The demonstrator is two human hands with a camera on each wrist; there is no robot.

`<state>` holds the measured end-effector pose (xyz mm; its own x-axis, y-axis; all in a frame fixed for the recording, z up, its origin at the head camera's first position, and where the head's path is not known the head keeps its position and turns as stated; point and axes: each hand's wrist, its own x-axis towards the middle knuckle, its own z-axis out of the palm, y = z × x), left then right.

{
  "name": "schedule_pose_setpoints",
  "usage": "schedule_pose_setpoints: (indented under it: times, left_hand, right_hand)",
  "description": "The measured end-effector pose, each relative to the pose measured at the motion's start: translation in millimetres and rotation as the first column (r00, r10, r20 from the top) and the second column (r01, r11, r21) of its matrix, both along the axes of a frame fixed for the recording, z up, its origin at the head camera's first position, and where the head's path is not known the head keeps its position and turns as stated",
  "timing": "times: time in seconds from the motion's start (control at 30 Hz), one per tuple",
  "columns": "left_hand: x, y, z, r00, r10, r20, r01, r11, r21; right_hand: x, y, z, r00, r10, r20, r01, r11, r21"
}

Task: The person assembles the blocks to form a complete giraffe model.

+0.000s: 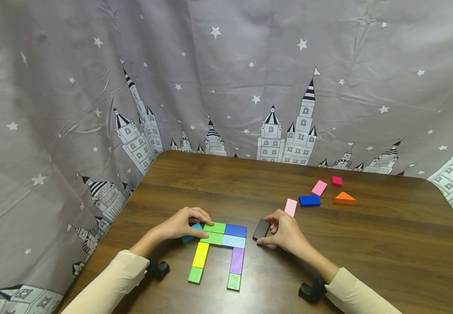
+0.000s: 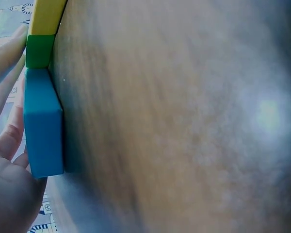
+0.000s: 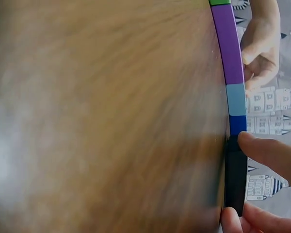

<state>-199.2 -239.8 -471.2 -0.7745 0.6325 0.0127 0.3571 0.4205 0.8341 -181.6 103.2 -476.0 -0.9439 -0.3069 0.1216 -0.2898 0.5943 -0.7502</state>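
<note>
My right hand (image 1: 286, 231) pinches a black rectangular block (image 1: 261, 229) between thumb and fingers, just right of a flat block arrangement. In that arrangement, two green blocks (image 1: 215, 227) adjoin a dark blue block (image 1: 236, 230) and a light blue block (image 1: 234, 241). One leg is a yellow block (image 1: 200, 255) above a green one (image 1: 195, 275); the other is a purple block (image 1: 236, 261) above a pale green one (image 1: 234, 281). My left hand (image 1: 183, 224) rests its fingertips on the green blocks. Beneath it lies a teal block (image 2: 43, 131), partly hidden in the head view.
Right of the arrangement lie a light pink block (image 1: 291, 207), a blue block (image 1: 309, 201), a pink block (image 1: 319, 188), a small red block (image 1: 337, 181) and an orange triangular block (image 1: 344, 198). A grey castle-print curtain (image 1: 226, 87) hangs behind the wooden table (image 1: 387, 244).
</note>
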Motion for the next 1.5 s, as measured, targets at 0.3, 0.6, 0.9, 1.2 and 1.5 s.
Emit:
schedule_pose_setpoints:
  times: [0.3,0.6,0.9,1.2,1.5]
  left_hand:
    - [-0.5,0.6,0.2,1.000,-0.009,-0.018,0.009,1.000,0.001]
    - [-1.1,0.7,0.7,1.000,-0.001,-0.014,0.000,1.000,-0.017]
    - [-1.7,-0.5,-0.2,1.000,-0.006,-0.015,0.006,1.000,-0.010]
    - [-2.4,0.2,-0.1,1.000,-0.005,-0.007,0.004,1.000,-0.008]
    - [-2.6,-0.8,-1.4,1.000,0.002,0.002,-0.002,1.000,-0.013]
  right_hand:
    - [1.1,-8.7,0.4,1.000,0.026,0.006,-0.026,1.000,-0.008]
    - [1.6,-16.0,1.7,1.000,0.026,-0.006,-0.026,1.000,0.006]
    - [1.6,-17.2,2.9,0.999,0.035,0.005,-0.035,0.999,0.008]
    - [0.2,-16.4,1.5,0.999,0.038,0.001,-0.038,0.999,0.013]
    - [0.8,-15.0,0.4,0.999,0.047,-0.003,-0.047,0.999,0.007]
